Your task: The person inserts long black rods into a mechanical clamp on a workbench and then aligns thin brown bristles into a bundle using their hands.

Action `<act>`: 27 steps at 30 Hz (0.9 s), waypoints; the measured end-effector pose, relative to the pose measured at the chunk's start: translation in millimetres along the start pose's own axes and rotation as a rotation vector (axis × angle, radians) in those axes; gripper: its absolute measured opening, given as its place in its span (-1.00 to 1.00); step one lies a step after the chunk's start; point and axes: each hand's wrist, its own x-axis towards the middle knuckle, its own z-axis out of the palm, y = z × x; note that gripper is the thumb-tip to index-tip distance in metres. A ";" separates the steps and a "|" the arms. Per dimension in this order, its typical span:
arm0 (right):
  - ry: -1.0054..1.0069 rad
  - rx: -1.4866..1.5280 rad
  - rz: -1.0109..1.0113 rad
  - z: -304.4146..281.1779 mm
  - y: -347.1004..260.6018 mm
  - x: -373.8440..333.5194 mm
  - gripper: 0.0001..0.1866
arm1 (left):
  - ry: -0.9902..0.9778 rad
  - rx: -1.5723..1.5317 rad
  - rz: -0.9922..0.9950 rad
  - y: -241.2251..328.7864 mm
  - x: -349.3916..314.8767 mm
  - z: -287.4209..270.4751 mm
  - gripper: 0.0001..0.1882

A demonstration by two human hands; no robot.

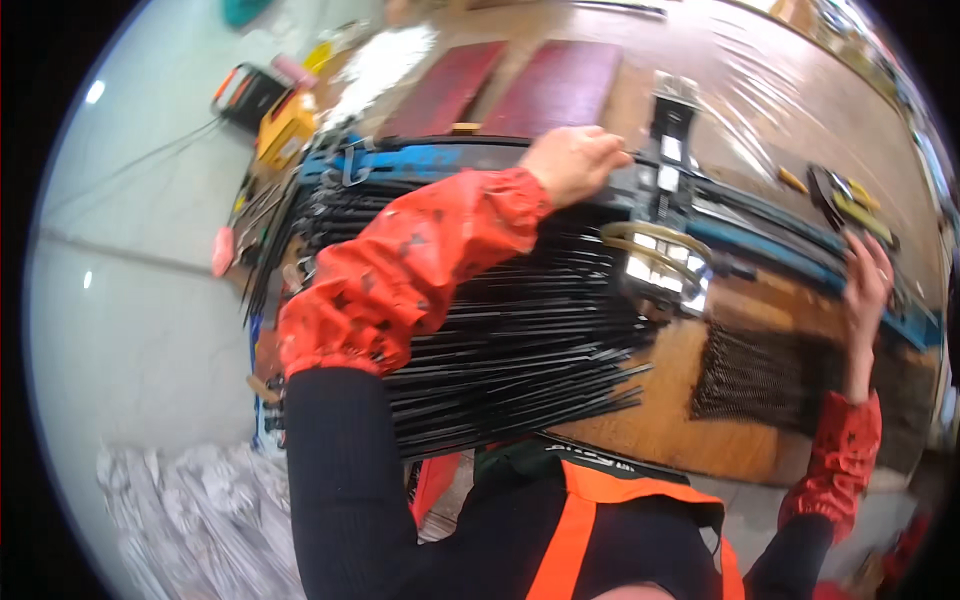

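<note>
My left hand (575, 165) reaches across the dark rail of a long bench device, beside its black upright clamp (672, 135). Its fingers are bent and pressed together; whatever they hold, if anything, is hidden. Far to the right, my right hand (868, 280) curls its fingers at the right part of the blue rail (775, 252), and I cannot make out anything in them. Many thin black rods (510, 340) lie in a wide bundle below my left forearm. A round brass-coloured ring (655, 245) sits on the device between my hands, above shiny metal parts.
Two dark red boards (555, 88) lie behind the rail. A dark patch of fine rods or mesh (765, 375) covers the table's right front. Pliers-like hand tools (850, 205) lie at far right. A yellow box (285, 130) and a black case (250, 100) stand far left.
</note>
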 end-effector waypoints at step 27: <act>-0.748 0.491 -0.011 37.8 -142.9 -25.9 -0.31 | 0.268 0.286 0.445 -12.1 14.8 21.5 -0.87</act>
